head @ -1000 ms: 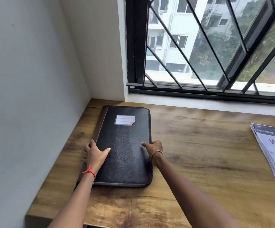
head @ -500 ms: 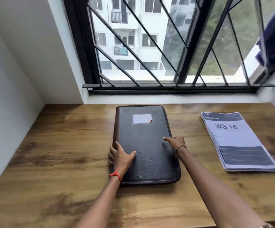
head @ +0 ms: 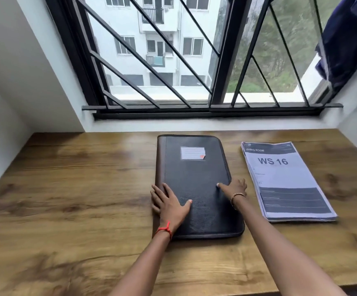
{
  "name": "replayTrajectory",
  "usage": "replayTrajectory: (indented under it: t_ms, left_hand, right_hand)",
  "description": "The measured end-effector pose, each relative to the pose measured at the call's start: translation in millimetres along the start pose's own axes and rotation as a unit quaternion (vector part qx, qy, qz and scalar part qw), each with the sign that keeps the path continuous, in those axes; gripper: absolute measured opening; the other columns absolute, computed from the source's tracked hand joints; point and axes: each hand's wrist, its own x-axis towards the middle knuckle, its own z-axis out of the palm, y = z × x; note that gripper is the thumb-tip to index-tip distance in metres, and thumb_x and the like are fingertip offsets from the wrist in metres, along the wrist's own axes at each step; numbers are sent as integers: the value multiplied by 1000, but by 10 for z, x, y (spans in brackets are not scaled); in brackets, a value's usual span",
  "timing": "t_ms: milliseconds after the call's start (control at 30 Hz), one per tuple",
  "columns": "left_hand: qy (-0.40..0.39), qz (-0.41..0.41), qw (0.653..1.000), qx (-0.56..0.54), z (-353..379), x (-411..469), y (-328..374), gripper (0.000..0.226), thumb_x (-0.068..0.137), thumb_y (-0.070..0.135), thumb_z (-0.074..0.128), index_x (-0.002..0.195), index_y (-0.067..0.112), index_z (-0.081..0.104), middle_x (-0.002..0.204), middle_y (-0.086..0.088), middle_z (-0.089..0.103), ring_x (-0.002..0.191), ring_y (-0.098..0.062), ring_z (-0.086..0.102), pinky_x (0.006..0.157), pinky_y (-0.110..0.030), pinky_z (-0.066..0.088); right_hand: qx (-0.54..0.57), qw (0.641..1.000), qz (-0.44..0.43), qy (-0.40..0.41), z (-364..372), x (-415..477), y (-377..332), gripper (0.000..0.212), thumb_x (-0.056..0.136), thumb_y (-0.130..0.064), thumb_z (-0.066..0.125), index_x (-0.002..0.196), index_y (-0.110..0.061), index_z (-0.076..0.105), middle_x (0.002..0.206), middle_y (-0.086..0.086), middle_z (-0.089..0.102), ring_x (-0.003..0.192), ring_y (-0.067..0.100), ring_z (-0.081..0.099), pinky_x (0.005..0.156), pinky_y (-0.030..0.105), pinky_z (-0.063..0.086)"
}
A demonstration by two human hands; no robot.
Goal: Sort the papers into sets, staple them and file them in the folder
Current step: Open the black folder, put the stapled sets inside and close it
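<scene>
1. Black leather folder (head: 196, 178): closed, flat at the centre of the wooden counter (head: 77, 199); contents not visible.
2. Papers (head: 284, 178): one loose stack just right of the folder, outside it, top sheet marked "WS 16".
3. Left hand (head: 170, 205): released, fingers straight across the folder's spine edge, thumb on the cover.
4. Right hand (head: 235, 185): grasping the folder's right edge, thumb on top.
</scene>
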Motion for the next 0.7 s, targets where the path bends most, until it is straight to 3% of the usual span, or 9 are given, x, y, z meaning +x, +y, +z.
replayTrajectory:
  t_ms: [100,200,300,433,500,600,700]
  left_hand:
    - [32,35,997,64,104,-29,-5,89,89,61,34,148,2,3,151,-30,-12,142,-39,-8,113,-55,8]
    - [71,62,989,114,203,-9,-46,86,83,61,19,140,-2,34,147,-33,20,138,-43,22,107,-59,23]
    - [57,77,986,135,231,9,-80,80,82,57,24,129,-2,50,137,-32,41,128,-42,42,97,-62,35]
    - [26,95,985,138,237,44,-96,76,80,54,28,123,-3,57,132,-30,48,123,-39,49,92,-61,39]
    - [22,110,981,159,216,29,-132,81,81,54,21,130,-3,50,141,-25,39,132,-35,40,101,-57,32]
    - [5,167,970,178,156,9,-198,99,68,61,-10,148,5,5,156,-14,-7,145,-26,-6,113,-42,-7]
    - [10,199,962,187,86,26,-285,103,60,63,-16,149,11,-4,155,-10,-16,144,-23,-14,110,-35,-14]
  right_hand:
    - [-66,995,-70,23,96,-107,37,64,92,-36,49,140,-1,26,144,16,24,133,31,26,106,45,28]
    - [-96,989,-102,44,232,-199,113,64,97,-36,37,145,-2,13,150,14,18,137,29,23,109,43,23]
    - [-111,984,-116,71,332,-296,223,64,98,-37,32,146,-1,10,154,16,11,142,28,16,111,42,18]
    - [-121,977,-136,107,418,-363,320,62,98,-35,34,145,0,16,154,18,12,142,30,16,112,44,16]
    - [-116,978,-130,113,430,-363,297,60,97,-33,38,144,1,22,152,20,17,140,32,20,111,44,18]
    - [-111,979,-113,130,411,-356,227,56,94,-30,44,138,2,32,147,24,27,134,36,30,108,43,24]
    - [-110,978,-108,140,394,-362,149,51,92,-24,47,132,5,38,142,25,33,130,37,34,106,43,26]
